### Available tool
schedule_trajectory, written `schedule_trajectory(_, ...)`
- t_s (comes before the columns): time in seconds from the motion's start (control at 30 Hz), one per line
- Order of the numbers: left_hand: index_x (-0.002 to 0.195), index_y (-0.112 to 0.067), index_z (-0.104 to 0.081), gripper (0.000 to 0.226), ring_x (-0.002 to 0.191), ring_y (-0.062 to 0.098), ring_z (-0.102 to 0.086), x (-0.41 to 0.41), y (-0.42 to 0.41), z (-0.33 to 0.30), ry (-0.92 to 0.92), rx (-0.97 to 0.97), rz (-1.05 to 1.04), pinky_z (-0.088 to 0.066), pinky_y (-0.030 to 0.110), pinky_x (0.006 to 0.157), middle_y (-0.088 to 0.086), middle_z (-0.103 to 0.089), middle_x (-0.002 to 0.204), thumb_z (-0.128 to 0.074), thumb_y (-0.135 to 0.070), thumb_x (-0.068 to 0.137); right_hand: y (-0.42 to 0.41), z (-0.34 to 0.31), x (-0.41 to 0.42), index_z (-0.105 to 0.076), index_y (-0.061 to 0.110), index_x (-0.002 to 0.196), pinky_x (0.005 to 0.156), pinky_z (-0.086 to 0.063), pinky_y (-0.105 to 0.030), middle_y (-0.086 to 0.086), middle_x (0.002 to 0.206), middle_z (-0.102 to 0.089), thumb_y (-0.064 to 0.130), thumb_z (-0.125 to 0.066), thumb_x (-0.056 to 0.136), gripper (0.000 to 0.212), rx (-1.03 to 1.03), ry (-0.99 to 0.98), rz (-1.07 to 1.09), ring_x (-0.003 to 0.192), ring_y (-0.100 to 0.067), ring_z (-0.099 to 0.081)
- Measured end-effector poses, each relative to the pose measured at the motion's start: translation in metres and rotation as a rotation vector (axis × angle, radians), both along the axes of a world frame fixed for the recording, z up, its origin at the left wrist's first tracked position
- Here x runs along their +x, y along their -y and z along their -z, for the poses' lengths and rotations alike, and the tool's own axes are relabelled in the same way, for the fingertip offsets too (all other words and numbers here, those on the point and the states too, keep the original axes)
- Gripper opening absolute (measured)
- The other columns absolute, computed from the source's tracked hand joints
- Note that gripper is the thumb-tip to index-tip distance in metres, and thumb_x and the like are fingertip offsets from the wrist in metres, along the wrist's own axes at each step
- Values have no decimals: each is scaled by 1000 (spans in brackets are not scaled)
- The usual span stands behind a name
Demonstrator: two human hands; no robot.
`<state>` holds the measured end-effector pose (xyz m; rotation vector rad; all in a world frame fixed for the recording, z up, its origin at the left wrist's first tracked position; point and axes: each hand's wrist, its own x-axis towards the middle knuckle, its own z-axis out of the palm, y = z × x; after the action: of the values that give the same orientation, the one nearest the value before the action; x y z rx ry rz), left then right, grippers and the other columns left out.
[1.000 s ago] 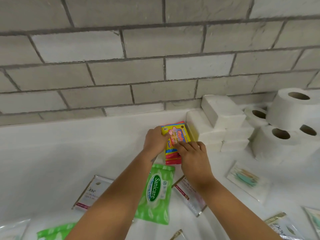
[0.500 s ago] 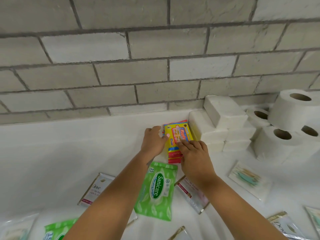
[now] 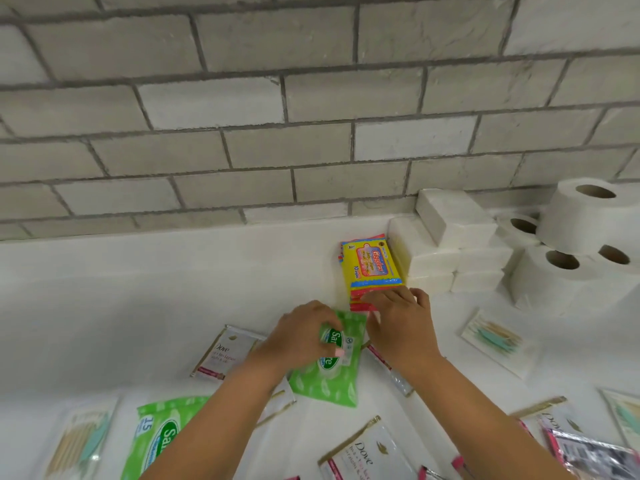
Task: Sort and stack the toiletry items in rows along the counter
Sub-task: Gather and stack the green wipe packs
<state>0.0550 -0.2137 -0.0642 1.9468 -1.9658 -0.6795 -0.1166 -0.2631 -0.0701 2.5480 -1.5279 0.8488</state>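
A stack of yellow and red wipes packs [image 3: 372,268] lies against the back of the white counter [image 3: 138,306], beside stacked white tissue packs [image 3: 450,244]. My left hand [image 3: 301,337] grips a green Sanicare wipes pack [image 3: 332,372] at its top. My right hand [image 3: 398,320] hovers just right of it, fingers spread, fingertips at the near end of the yellow stack, holding nothing. A second green Sanicare pack [image 3: 162,438] lies at the lower left.
Toilet paper rolls [image 3: 581,244] are piled at the right by the brick wall [image 3: 311,116]. Dove sachets [image 3: 225,351] [image 3: 367,452], cotton-swab packs [image 3: 495,337] [image 3: 76,441] and other sachets [image 3: 588,448] lie scattered on the near counter.
Both hands drew back from the yellow stack toward me. My left hand has closed on the green Sanicare pack; the right hand let go of the stack.
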Motion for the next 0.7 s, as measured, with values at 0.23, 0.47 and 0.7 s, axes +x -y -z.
schedule_trajectory(0.23,147,-36,-22,61,145,10,-6,0,-17,7,293,183,64,1,50,116,-15,-10,158,-48,-46,93,-27,-9,12,-67,19,109,81,-46,-30,-1,106,-68,13,-54,84,28,280,-29,-168,98,-23,-62)
schedule_trajectory(0.47,148,-35,-19,52,145,13,-5,18,-18,15,346,158,5,-1,56,114,-14,-6,158,-35,-38,99,-45,11,33,-64,14,112,77,-47,-28,-4,103,-65,15,-44,89,31,340,-147,-280,95,-22,-58)
schedule_trajectory(0.7,149,-34,-17,51,145,13,-7,32,8,19,392,134,-30,-6,57,113,-12,-5,159,-34,-35,100,-43,28,52,-74,19,76,68,-53,-20,4,73,-68,17,-79,53,23,205,-224,-328,66,-15,-64)
